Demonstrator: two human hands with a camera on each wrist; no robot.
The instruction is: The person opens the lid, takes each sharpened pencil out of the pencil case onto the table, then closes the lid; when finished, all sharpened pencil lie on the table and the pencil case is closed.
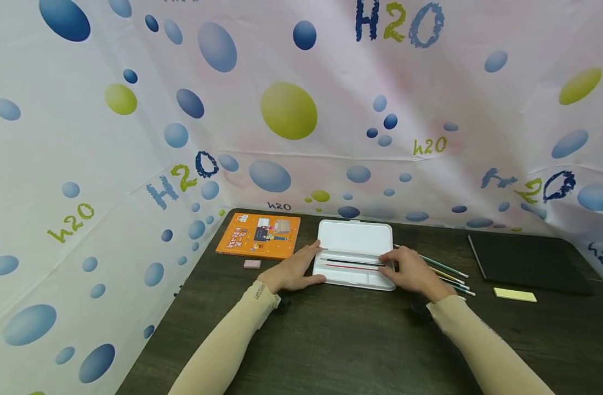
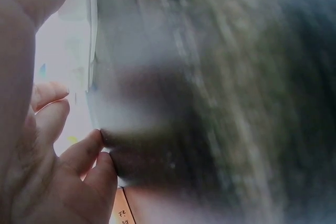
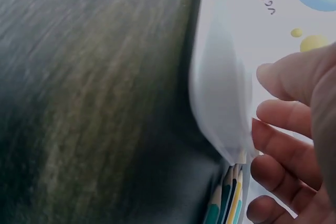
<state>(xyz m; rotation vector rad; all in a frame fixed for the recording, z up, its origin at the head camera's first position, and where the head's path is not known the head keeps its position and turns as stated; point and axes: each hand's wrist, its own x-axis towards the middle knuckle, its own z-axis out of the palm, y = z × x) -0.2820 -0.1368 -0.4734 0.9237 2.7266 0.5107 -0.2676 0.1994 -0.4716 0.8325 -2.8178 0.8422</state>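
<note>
A white pencil case (image 1: pixel 354 237) lies unfolded on the dark table, its lid laid back. Inside its tray are a black pencil (image 1: pixel 348 261) and a red pencil (image 1: pixel 351 267), side by side. My left hand (image 1: pixel 294 270) rests against the case's left side, fingers extended along the edge and thumb near the front corner. At the right end of the tray, my right hand (image 1: pixel 411 270) reaches over the case with fingertips close to the pencils' ends. In the right wrist view, a gap shows between the thumb (image 3: pixel 286 77) and the loosely bent fingers.
Several pencils (image 1: pixel 449 270) lie right of the case, partly behind my right hand. An orange book (image 1: pixel 277 241) and a pink eraser (image 1: pixel 252 264) sit at the left. At the right are a black flat panel (image 1: pixel 528 260) and a yellow strip (image 1: pixel 515 294). A printed curtain (image 1: pixel 331 175) hangs behind.
</note>
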